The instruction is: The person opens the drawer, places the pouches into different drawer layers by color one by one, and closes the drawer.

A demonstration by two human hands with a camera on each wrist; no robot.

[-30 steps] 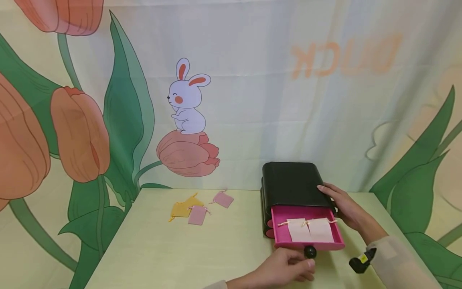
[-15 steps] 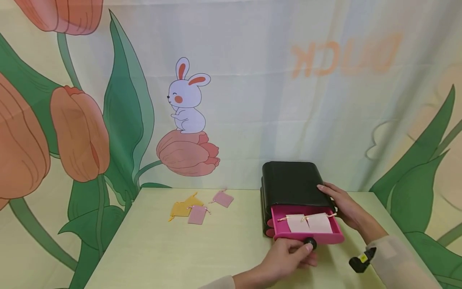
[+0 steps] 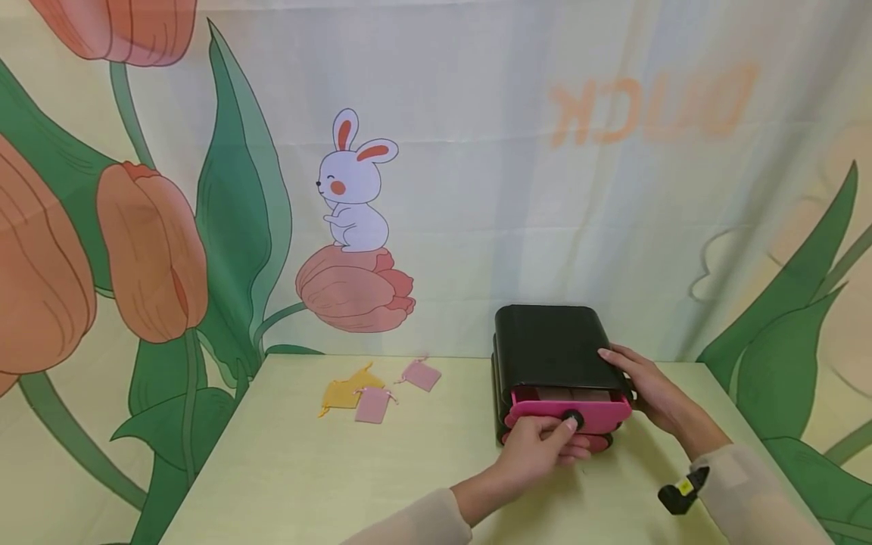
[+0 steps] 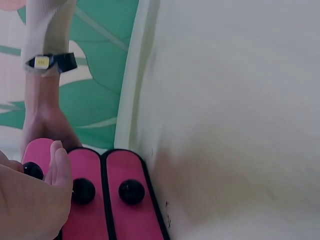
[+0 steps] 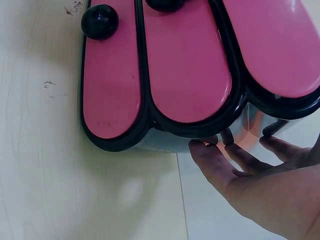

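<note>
A person's left hand (image 3: 536, 452) pinches the black knob (image 3: 576, 417) of a pink top drawer (image 3: 608, 416), nearly home in its black cabinet (image 3: 555, 344), while the right hand (image 3: 647, 384) rests its fingers against the side, a narrow gap (pale contents (image 3: 586, 394) just visible) seemingly left to close.

A pale table (image 3: 286, 477) bears a black cabinet (image 3: 552, 344), yellow pouches (image 3: 341, 395) and pink pouches (image 3: 371, 407).
</note>
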